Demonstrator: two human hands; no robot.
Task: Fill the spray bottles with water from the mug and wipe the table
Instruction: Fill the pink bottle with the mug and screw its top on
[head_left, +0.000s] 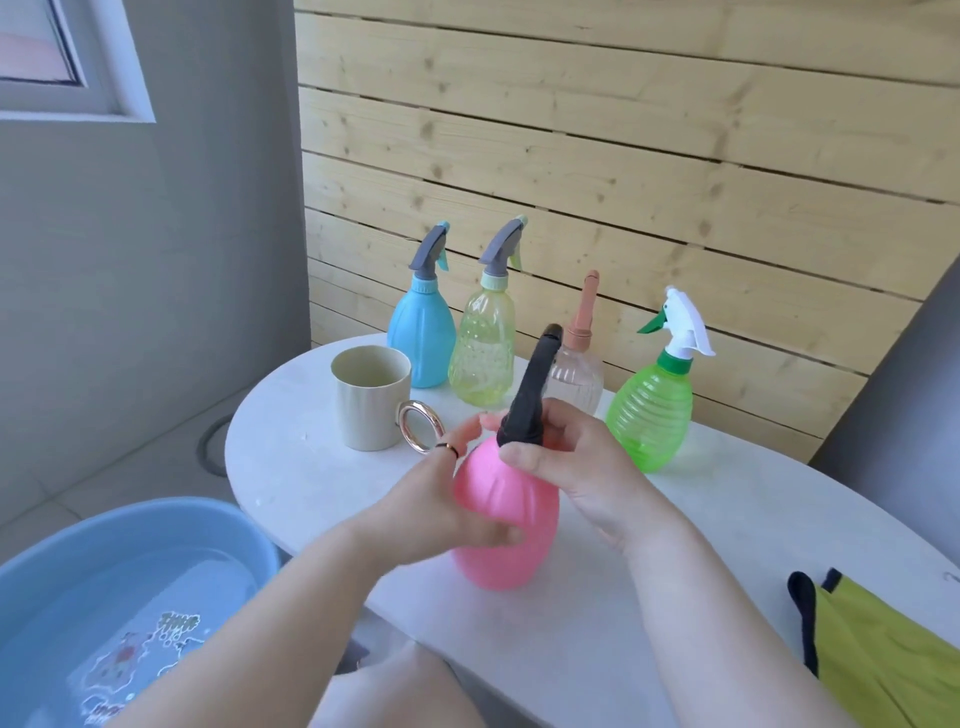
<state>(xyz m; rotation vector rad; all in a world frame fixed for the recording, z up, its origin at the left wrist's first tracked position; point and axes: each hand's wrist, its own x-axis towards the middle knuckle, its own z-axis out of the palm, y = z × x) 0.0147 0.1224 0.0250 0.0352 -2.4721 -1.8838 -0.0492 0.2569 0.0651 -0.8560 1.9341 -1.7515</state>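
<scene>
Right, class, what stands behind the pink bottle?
A clear bottle with an orange top stands behind the pink bottle, a yellow bottle beside it. Part of the clear bottle is covered by the black sprayer and the right hand.

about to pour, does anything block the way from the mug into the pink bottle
Yes. The black spray head sits on the pink bottle's neck, covering the opening; the right hand grips it, the left hand holds the bottle.
</scene>
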